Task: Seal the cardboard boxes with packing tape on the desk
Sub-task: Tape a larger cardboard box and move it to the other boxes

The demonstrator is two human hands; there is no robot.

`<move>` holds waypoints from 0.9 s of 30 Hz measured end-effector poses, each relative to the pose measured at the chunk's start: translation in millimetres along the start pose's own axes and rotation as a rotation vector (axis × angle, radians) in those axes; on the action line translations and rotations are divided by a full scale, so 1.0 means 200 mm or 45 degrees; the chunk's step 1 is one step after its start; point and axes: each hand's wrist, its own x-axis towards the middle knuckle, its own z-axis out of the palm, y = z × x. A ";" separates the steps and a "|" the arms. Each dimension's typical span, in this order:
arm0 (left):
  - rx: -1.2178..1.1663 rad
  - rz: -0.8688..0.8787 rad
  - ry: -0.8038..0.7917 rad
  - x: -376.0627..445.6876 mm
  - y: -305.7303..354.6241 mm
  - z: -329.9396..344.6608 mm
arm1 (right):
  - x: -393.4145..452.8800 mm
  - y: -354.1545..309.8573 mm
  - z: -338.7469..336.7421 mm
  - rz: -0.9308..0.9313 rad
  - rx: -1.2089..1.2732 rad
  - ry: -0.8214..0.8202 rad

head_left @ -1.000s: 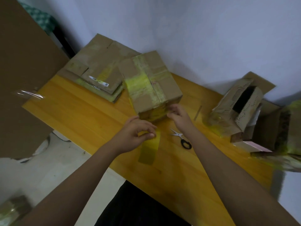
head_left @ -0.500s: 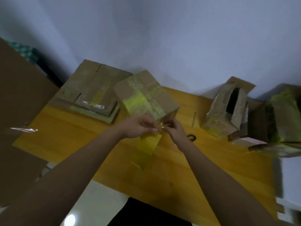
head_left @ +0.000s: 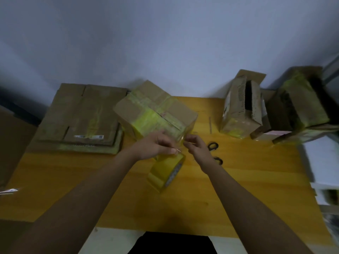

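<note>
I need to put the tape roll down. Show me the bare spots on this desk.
Bare wood lies on the desk near left, in front of the flattened cardboard, and near right, in front of the open box. The middle is crowded: both hands, the tape roll, the taped box and the scissors.

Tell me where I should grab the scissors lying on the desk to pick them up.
Grip the scissors by the black handle loops, coming from the right hand's outer side. The loops show clear of the wrist; the blades seem hidden under that hand, so I cannot judge them.
</note>
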 end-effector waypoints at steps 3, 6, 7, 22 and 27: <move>-0.037 0.007 -0.039 -0.01 -0.01 -0.02 | -0.01 -0.02 -0.01 -0.130 0.207 0.190; -0.071 0.007 -0.077 0.00 -0.02 -0.03 | 0.00 -0.10 -0.03 -0.113 0.680 -0.005; -0.078 -0.007 -0.083 0.00 -0.03 -0.03 | 0.01 -0.11 -0.03 -0.094 0.705 -0.116; -0.102 -0.029 -0.027 -0.03 -0.04 -0.01 | 0.09 -0.05 -0.05 0.015 -0.247 -0.269; -0.115 -0.014 -0.046 -0.03 -0.01 -0.01 | 0.11 -0.08 0.04 0.042 -0.188 -0.448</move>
